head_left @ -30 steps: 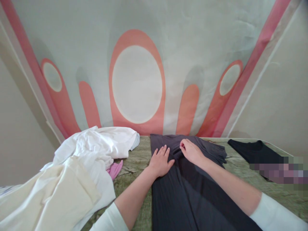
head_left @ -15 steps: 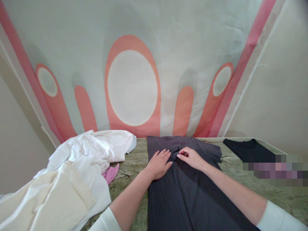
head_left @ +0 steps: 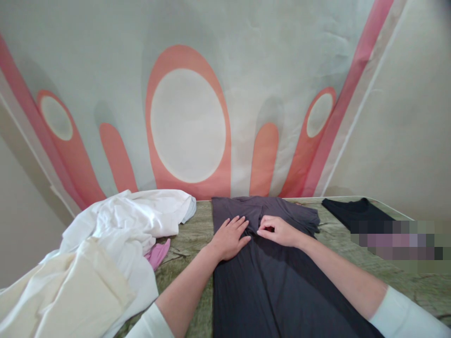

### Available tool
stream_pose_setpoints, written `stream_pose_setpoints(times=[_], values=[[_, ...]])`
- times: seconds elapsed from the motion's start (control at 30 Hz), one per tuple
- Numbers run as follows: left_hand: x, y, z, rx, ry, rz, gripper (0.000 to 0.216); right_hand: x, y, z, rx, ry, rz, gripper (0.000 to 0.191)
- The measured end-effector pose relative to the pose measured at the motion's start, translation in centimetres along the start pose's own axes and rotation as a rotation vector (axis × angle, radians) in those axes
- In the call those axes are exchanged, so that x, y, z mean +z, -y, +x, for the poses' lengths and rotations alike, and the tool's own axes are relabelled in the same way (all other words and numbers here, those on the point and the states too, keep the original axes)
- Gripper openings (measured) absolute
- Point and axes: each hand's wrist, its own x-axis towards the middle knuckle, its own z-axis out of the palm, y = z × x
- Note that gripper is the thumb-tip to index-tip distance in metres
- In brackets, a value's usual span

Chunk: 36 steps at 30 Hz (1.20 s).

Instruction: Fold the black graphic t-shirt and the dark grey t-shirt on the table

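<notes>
A long dark garment (head_left: 253, 295) lies spread over the wood-patterned tabletop, its far part folded over and greyer than the near part. My left hand (head_left: 229, 240) rests flat on it near the fold, fingers spread. Just to the right, my right hand (head_left: 280, 231) is closed, with thumb and fingertips pinched at a crease of the same cloth. The fingertips touch the fabric, though how much of it they grip is partly hidden.
White clothes (head_left: 141, 213) and a cream cloth (head_left: 73, 286) are heaped at the left, with a pink piece (head_left: 158, 253) poking out. A black top (head_left: 366, 213) lies at the far right beside a pixelated patch. A printed wall (head_left: 243, 70) stands behind the table (head_left: 190, 249).
The view has shifted slightly, so everything appears a little further left. My right fingertips have drawn together on the cloth near the crease; my left hand stays flat.
</notes>
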Motion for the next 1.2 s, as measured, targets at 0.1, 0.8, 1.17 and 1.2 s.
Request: stream_pose_setpoints(times=[0.1, 0.8, 1.17, 1.2], values=[[0.0, 0.0, 0.0, 0.002, 0.003, 0.005, 0.052, -0.3, -1.3, 0.2, 0.092, -0.047, -0.058, 0.029], [-2.0, -1.5, -0.3, -0.017, -0.118, 0.053, 0.038, 0.2, -8.9, 8.8, 0.563, -0.255, -0.208, 0.009], [-1.5, -1.1, -0.4, 0.042, -0.104, 0.042, 0.04, 0.2, -6.8, 7.4, 0.501, -0.362, -0.311, 0.023], [-1.4, -1.1, -0.4, 0.042, -0.107, 0.041, 0.04, -0.1, -6.4, 7.1, 0.489, -0.365, -0.315, 0.022]])
